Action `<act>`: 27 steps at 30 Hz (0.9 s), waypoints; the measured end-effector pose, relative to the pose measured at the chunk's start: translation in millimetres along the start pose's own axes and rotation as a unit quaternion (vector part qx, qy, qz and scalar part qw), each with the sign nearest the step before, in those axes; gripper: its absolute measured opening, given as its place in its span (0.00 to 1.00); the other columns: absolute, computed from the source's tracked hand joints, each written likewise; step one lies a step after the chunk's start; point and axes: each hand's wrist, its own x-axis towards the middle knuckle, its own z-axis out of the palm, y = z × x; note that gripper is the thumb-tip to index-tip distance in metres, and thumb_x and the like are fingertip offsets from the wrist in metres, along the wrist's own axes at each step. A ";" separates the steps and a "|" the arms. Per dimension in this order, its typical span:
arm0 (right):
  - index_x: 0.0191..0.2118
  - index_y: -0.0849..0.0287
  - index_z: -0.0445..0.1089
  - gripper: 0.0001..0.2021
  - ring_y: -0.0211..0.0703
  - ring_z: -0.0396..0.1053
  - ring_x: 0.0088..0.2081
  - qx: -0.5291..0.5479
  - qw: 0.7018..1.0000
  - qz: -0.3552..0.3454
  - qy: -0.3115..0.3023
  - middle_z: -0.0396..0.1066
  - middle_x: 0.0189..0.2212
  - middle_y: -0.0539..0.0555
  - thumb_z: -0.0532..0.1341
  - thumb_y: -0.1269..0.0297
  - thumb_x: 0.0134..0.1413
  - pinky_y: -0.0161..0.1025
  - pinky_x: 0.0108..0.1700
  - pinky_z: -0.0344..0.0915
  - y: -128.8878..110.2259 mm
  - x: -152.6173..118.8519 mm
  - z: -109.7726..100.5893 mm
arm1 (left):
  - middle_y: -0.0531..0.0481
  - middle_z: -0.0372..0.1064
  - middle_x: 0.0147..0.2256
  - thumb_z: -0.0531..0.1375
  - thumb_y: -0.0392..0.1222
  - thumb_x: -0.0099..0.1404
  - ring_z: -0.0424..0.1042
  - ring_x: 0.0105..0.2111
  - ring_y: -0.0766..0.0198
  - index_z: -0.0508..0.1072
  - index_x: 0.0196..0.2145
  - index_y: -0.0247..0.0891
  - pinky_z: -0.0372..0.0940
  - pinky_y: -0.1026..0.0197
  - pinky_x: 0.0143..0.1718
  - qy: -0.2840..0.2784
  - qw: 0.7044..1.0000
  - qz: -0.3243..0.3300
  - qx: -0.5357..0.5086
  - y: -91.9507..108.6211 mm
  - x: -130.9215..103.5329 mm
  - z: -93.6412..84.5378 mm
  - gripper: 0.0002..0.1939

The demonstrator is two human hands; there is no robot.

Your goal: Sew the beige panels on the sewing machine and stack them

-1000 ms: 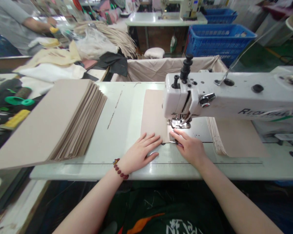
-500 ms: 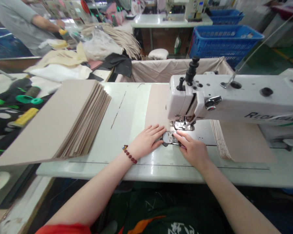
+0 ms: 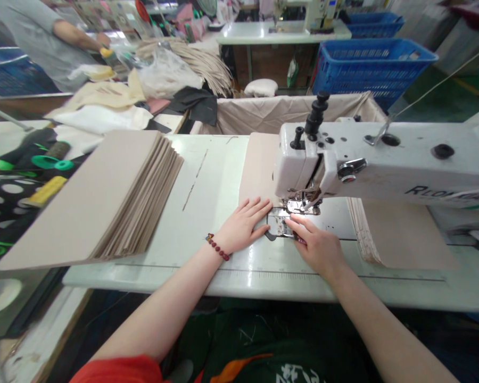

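Note:
A beige panel lies flat on the sewing machine bed, its right part hidden beneath the white machine head. My left hand rests palm down with fingers spread, the fingertips over the panel's near edge. Just right of it, my right hand has its forefinger and middle finger stretched onto the metal needle plate, in front of the presser foot. Its other fingers curl under, and a small purple bit of something shows beneath them. What that is stays hidden.
A tall stack of beige panels leans at the left of the table. More beige panels lie under the machine arm at right. Thread spools, blue crates and a cloth-lined bin surround the table. A co-worker stands far left.
The beige panel under the machine has slid slightly away from me, and my left hand has moved forward with it. My right hand stays by the presser foot. The view has shifted a little.

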 end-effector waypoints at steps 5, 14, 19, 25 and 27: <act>0.64 0.45 0.61 0.25 0.43 0.72 0.51 0.003 1.000 -0.005 0.002 0.62 0.63 0.47 0.54 0.68 0.62 0.39 0.41 0.72 0.2 0.2 -0.3 | 0.50 0.44 0.69 0.50 0.53 0.73 0.38 0.70 0.54 0.46 0.70 0.44 0.34 0.45 0.69 0.017 1.000 -0.006 0.010 1.0 -0.5 -0.5 0.32; 0.62 0.45 0.63 0.24 0.45 0.72 0.50 0.010 1.000 0.006 0.007 0.64 0.62 0.48 0.56 0.67 0.61 0.41 0.44 0.72 -2.0 -0.7 -2.8 | 0.47 0.43 0.69 0.50 0.55 0.72 0.38 0.70 0.53 0.48 0.69 0.41 0.34 0.44 0.69 0.028 0.999 -0.020 0.016 1.1 -1.2 2.6 0.34; 0.62 0.45 0.63 0.25 0.45 0.72 0.50 0.013 1.000 0.011 0.012 0.64 0.61 0.49 0.56 0.68 0.60 0.40 0.44 0.72 -3.6 -1.8 -3.7 | 0.45 0.45 0.69 0.50 0.55 0.72 0.40 0.69 0.53 0.49 0.69 0.39 0.36 0.44 0.68 0.032 0.999 -0.016 0.021 -0.5 -1.2 6.3 0.34; 0.62 0.46 0.63 0.22 0.42 0.72 0.50 -0.043 0.999 0.019 -0.009 0.65 0.61 0.47 0.52 0.68 0.64 0.35 0.42 0.69 -17.3 -3.7 -22.2 | 0.42 0.56 0.65 0.50 0.58 0.71 0.53 0.66 0.50 0.54 0.67 0.37 0.46 0.45 0.66 0.056 0.996 -0.047 0.045 9.5 0.3 -3.4 0.34; 0.59 0.47 0.66 0.20 0.42 0.74 0.46 -0.057 0.998 0.026 -0.014 0.68 0.58 0.48 0.52 0.67 0.64 0.35 0.40 0.68 -20.6 -14.2 -35.4 | 0.39 0.68 0.56 0.46 0.58 0.73 0.66 0.57 0.48 0.59 0.65 0.37 0.55 0.45 0.60 0.087 0.986 -0.128 0.060 14.1 -6.8 -11.8 0.31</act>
